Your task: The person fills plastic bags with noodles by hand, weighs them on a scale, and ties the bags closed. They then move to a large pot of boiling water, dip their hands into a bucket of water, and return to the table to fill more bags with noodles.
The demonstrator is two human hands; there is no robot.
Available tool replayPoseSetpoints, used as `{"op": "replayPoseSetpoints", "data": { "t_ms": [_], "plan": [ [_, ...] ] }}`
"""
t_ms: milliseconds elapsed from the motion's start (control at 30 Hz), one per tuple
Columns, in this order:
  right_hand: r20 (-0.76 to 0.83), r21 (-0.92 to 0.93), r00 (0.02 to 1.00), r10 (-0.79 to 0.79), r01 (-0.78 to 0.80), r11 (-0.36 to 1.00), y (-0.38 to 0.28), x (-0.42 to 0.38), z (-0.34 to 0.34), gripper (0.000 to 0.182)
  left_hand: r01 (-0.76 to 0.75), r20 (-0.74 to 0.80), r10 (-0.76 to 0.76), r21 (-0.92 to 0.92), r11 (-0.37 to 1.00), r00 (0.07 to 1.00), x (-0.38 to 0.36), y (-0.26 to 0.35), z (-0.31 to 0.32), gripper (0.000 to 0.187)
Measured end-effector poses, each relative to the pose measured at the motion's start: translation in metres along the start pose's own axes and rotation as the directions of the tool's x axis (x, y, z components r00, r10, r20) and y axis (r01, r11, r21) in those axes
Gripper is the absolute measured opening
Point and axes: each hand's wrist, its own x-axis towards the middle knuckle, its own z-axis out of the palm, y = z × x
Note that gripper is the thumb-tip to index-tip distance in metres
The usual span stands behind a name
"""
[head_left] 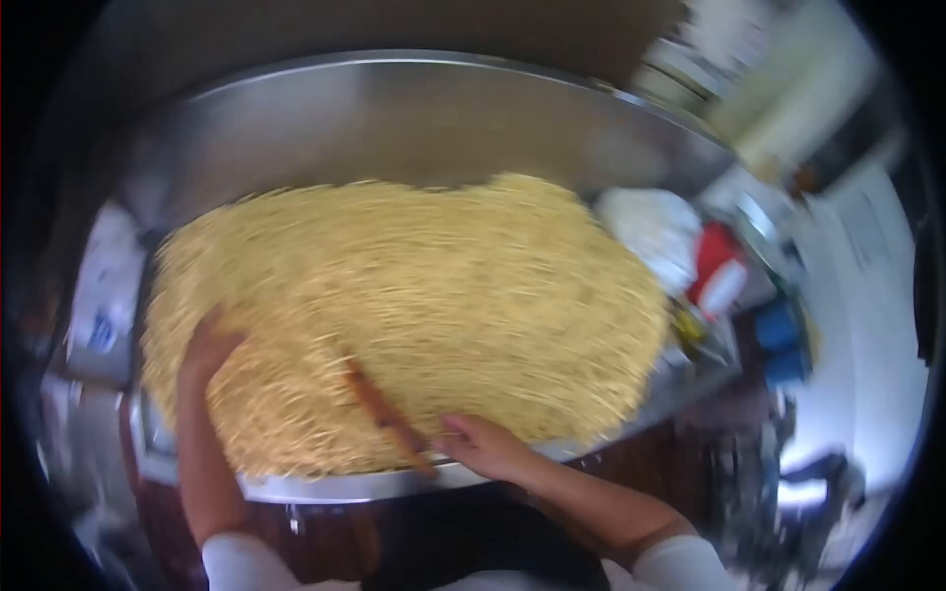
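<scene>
Yellow strands [424, 295] lie beneath the left hand [210, 347].

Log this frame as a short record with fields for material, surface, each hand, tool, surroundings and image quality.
Material: broad pile of thin yellow strips
Surface: metal table, its near edge showing
Left hand: at the pile's left side; grip unclear
Right hand: at the near edge, beside the tool; whether it grips it is unclear
Tool: reddish-brown stick, slanted, far end against the pile
Surroundings: white bundle and red-and-white item, right of the pile
Image quality: blurred
</scene>
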Motion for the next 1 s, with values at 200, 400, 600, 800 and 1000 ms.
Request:
{"op": "replayPoseSetpoints", "data": {
  "t_ms": [200,400,600,800,1000],
  "plan": [
    [-0.386,-0.103,0.921,-0.049,0.010,0.995,0.077,-0.104,-0.071,0.061,-0.065,-0.174,0.105,0.226,0.972,0.979,-0.033,0.025,-0.006,0.060],
    [-0.569,0.178,0.818,0.086,0.020,0.984,0.183,-0.244,-0.126,0.057,-0.508,0.028,0.510,-0.073,0.859,0.859,-0.161,0.281,0.078,0.054],
    [-0.706,0.471,0.603,0.371,0.007,0.882,0.270,-0.364,-0.140,0.055,-0.591,0.482,0.646,-0.286,0.754,0.592,-0.235,0.431,0.198,0.062],
    [-0.696,0.613,0.442,0.565,-0.042,0.789,0.314,-0.423,-0.118,0.055,-0.740,0.689,0.656,-0.259,0.620,0.308,-0.252,0.533,0.280,0.063],
    [-0.641,0.727,0.182,0.745,-0.165,0.666,0.276,-0.454,-0.070,0.057,-0.802,0.748,0.638,-0.489,0.344,-0.182,-0.262,0.598,0.420,0.057]
  ]
}}
